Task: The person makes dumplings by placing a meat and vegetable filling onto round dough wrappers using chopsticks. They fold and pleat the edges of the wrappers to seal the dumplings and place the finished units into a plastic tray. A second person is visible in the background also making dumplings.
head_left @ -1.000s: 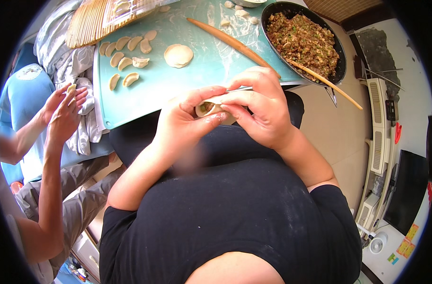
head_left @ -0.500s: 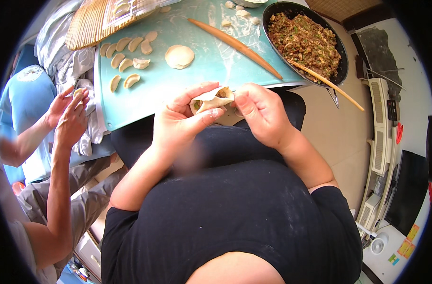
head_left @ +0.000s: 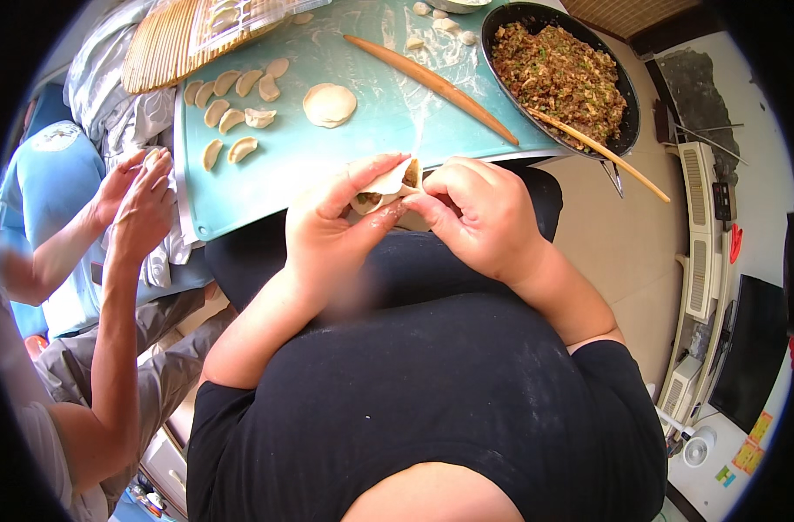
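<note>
Between my two hands, just off the table's near edge, is a partly folded dumpling (head_left: 388, 184) with meat filling showing at its open sides. My left hand (head_left: 331, 217) cups it, thumb in front and fingers behind. With thumb and forefinger, my right hand (head_left: 479, 213) pinches the wrapper's right edge. Beyond my hands a small stack of round wrappers (head_left: 330, 105) lies on the floured green mat (head_left: 284, 183). Finished dumplings (head_left: 231, 120) sit in loose rows to its left.
A rolling pin (head_left: 432, 87) lies slantwise on the mat. At the right, a black pan (head_left: 558, 74) of filling has a wooden stick (head_left: 601, 157) across its rim. Small dough pieces (head_left: 445, 24) lie at the back, a slatted tray (head_left: 166, 48) back left. A co-worker's hands (head_left: 136, 204) hold a dumpling at the left.
My right hand has moved slightly left onto the wrapper, its thumb now pressing the near edge. The co-worker's hands have closed further around their dumpling.
</note>
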`<state>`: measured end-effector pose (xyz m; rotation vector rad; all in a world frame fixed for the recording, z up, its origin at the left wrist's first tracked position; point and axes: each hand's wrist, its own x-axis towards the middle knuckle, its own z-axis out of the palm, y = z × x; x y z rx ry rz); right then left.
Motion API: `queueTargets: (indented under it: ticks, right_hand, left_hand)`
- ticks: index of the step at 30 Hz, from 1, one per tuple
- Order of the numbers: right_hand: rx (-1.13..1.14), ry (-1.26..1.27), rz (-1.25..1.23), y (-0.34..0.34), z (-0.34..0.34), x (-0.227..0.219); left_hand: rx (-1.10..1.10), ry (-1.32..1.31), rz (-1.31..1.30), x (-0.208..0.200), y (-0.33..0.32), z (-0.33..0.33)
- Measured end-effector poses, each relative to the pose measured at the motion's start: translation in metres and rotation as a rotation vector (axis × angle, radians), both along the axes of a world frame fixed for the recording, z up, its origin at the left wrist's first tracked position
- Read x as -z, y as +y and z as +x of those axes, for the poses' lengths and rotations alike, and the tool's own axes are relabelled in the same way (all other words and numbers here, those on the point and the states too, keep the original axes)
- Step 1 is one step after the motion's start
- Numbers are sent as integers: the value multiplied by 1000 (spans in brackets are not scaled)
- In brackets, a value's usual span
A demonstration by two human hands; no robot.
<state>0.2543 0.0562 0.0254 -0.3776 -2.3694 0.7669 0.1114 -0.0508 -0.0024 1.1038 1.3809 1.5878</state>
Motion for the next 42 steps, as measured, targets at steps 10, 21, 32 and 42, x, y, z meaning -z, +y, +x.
queueTargets:
  ticks: [10, 21, 32, 42]
  right_hand:
    - [-20, 23, 85, 0, -2, 2]
    - [-119, 51, -388, 21, 1, 0]
    - [-32, 69, -226, 9, -6, -3]
    - [61, 134, 17, -3, -12, 5]
  left_hand:
    - [63, 276, 76, 4, -1, -7]
    - [124, -356, -54, -6, -2, -1]
    - [67, -247, -141, -7, -1, -2]
    - [18, -297, -99, 1, 1, 2]
